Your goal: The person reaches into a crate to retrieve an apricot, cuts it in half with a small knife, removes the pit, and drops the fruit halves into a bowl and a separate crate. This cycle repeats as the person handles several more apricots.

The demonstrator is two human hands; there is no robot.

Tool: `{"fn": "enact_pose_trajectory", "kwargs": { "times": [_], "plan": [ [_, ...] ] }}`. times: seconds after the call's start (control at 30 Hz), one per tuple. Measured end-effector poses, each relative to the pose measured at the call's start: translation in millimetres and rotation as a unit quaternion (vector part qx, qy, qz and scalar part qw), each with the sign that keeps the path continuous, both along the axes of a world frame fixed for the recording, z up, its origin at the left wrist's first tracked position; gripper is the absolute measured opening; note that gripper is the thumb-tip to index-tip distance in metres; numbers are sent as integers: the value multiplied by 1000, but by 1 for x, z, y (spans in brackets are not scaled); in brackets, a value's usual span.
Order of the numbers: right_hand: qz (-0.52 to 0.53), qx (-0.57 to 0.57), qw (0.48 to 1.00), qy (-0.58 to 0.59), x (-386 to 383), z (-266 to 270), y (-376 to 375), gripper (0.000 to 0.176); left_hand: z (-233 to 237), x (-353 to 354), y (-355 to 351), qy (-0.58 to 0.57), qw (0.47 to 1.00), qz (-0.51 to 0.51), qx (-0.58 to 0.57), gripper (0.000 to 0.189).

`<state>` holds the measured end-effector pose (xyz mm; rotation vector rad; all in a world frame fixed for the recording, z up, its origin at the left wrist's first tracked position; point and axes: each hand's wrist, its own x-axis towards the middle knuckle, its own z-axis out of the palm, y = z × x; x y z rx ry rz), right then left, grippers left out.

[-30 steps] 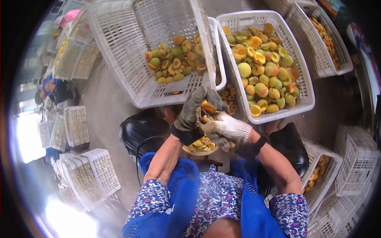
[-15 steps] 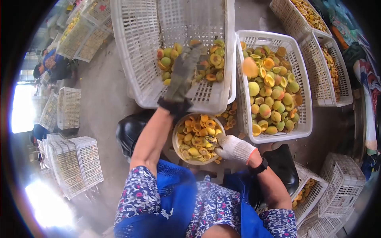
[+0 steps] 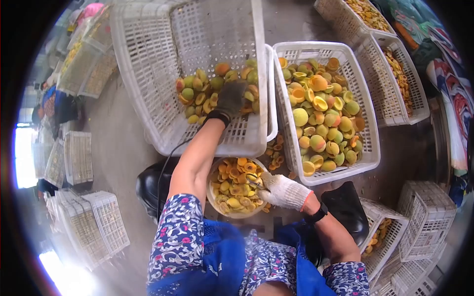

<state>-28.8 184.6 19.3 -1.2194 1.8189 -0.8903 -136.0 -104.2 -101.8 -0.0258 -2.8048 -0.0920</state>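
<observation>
Left hand: in a dark grey glove (image 3: 231, 98), lowered into the tilted crate (image 3: 242, 149), inside its near edge and toward its right wall. The fingers are bent down among the fruit; their tips are hidden, so whether they are spread, pressed together or pinching a piece cannot be told.
Peach halves: a loose heap of what look like yellow peach halves (image 3: 187, 93) lies in the near part of the tilted crate, against and around the left fingers, spreading left, right and just beyond them. The left hand is much the nearer one. The left forearm slants forward and to the right, roughly toward the heap; the pieces share no common long axis.
Right hand: in a white knitted glove (image 3: 286, 192), at the right edge of the round bowl (image 3: 237, 215), fingers curled closed around what seems a thin metal tool (image 3: 256, 184), which points left over the bowl's contents.
Bowl: orange and yellow fruit pieces (image 3: 234, 190) inside, below the crate's near edge.
Right crate: upright (image 3: 345, 173), beside the tilted one, heaped with green-and-red-skinned fruit (image 3: 318, 143).
</observation>
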Motion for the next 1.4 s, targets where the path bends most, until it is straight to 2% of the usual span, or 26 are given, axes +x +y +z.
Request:
{"fn": "enact_pose_trajectory", "kwargs": {
  "times": [0.03, 0.07, 0.1, 0.13, 0.17, 0.23, 0.27, 0.37, 0.43, 0.5, 0.57, 0.63, 0.7, 0.73, 0.77, 0.83, 0.9, 0.97, 1.03, 1.07, 1.17, 1.2, 1.23, 1.3, 1.37, 1.4],
  "plan": [
    [-10, -3, 1000, 2, -2, -1, -2, 34, 4, 0, -4, 2, 1000, -10, -3, 19],
    [-65, 26, 997, -30, -2, -2, -4, 35, 6, 3, -7, -92, 948, 51, 300, 19],
    [-119, 53, 990, -63, -4, -2, -6, 35, 15, 6, -4, -180, 796, 110, 568, 21],
    [-165, 51, 981, -87, -8, 11, -7, 34, 47, 22, 9, -105, 816, 65, 565, 25],
    [-156, -6, 987, -35, -13, 25, -7, 33, 52, 27, 10, -110, 819, 62, 560, 25],
    [-243, -13, 965, -95, -19, 27, -10, 34, 68, 37, 10, -146, 780, 32, 608, 27],
    [-263, -35, 961, -76, -20, 26, -10, 33, 75, 47, 14, -151, 782, 31, 604, 27],
    [-290, -78, 953, -26, -19, 17, -14, 29, 138, 83, 51, -140, 732, 30, 666, 26],
    [-280, -156, 941, 113, -15, 11, -18, 23, 161, 103, 73, -145, 680, 77, 714, 26],
    [-286, -164, 936, 126, -11, 14, -17, 17, 174, 120, 94, -139, 703, 69, 694, 28],
    [-214, -203, 875, 384, -11, 10, -16, 12, 174, 130, 109, -132, 664, 103, 729, 28],
    [-215, -179, 870, 406, -6, 8, -14, 11, 172, 134, 117, -136, 677, 103, 716, 27],
    [-228, -105, 870, 425, -1, 11, -10, 11, 171, 138, 130, -77, 705, 92, 699, 25],
    [-233, -103, 869, 424, -1, 11, -10, 11, 166, 140, 131, -61, 734, 88, 670, 24],
    [-239, -127, 855, 441, -2, 11, -10, 11, 166, 141, 135, -65, 735, 85, 669, 24],
    [-252, -148, 839, 459, -1, 8, -9, 11, 167, 141, 144, -27, 801, 78, 593, 22],
    [-268, -125, 834, 467, 4, 1, -10, 9, 157, 142, 148, -12, 816, 72, 573, 21],
    [-276, -139, 845, 436, 4, 1, -7, 9, 149, 145, 150, 2, 829, 71, 555, 19],
    [-210, -135, 893, 375, -5, 0, -7, 8, 146, 148, 150, -24, 838, 121, 531, 18],
    [-231, -127, 935, 238, -5, 2, -8, 8, 142, 150, 146, -27, 840, 121, 528, 18],
    [-259, -216, 931, 141, -7, -2, -8, 17, 135, 159, 137, -72, 881, 104, 455, 24],
    [-285, -175, 942, 5, -7, 8, -7, 22, 137, 161, 137, -64, 779, 67, 621, 30],
    [-285, -175, 942, 3, -4, 8, -9, 22, 140, 163, 136, -54, 646, 27, 761, 35],
    [-279, -122, 951, -56, 5, 9, -15, 25, 142, 160, 132, -59, 631, 37, 773, 39],
    [-275, -145, 950, -39, 12, -10, -21, 27, 145, 151, 130, -66, 598, 45, 797, 48],
    [-266, -160, 950, 28, 13, -14, -20, 26, 153, 148, 137, -63, 559, 71, 823, 48]
  ]
}}
